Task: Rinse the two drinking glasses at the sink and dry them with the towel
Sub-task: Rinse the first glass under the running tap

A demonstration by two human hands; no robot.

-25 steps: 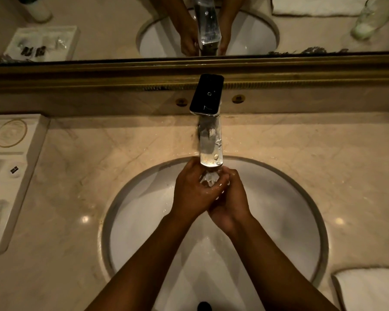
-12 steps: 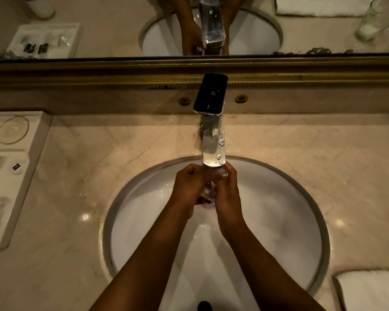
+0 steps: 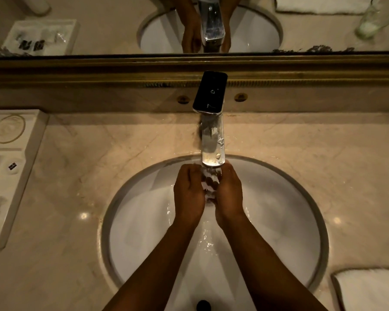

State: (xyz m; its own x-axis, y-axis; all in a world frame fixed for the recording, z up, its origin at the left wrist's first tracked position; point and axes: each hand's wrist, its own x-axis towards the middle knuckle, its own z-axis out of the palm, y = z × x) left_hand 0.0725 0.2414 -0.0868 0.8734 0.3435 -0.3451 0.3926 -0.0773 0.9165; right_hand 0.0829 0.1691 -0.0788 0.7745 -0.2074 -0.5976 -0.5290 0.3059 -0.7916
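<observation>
Both hands in the sink (image 3: 144, 221) basin, right under the faucet (image 3: 212, 144) spout at roughly 12 o'clock of the bowl. Left hand (image 3: 189, 194) and right hand (image 3: 229, 194) are cupped facing each other, fingers curled inward around something clear and glinting between them, most likely a drinking glass (image 3: 210, 185), though water and reflections blur its outline, so I can't tell its orientation. Water runs from the spout onto it and streams down toward the drain (image 3: 203, 305) at 6 o'clock. Holding it from both sides directly under the flow makes sense: wet glass is slippery, and two hands keep it centred in the stream and off the porcelain. Towel (image 3: 368, 290) lies folded on the bench at about 4 o'clock of the basin, near the rim, handy for drying. The mirror (image 3: 99, 23) at 12 o'clock reflects another glass (image 3: 375, 19) near the towel; the real one is out of frame. White amenity tray (image 3: 11, 176) sits on the bench at 9 o'clock. Judgement: rinse step under way, drying not started.
</observation>
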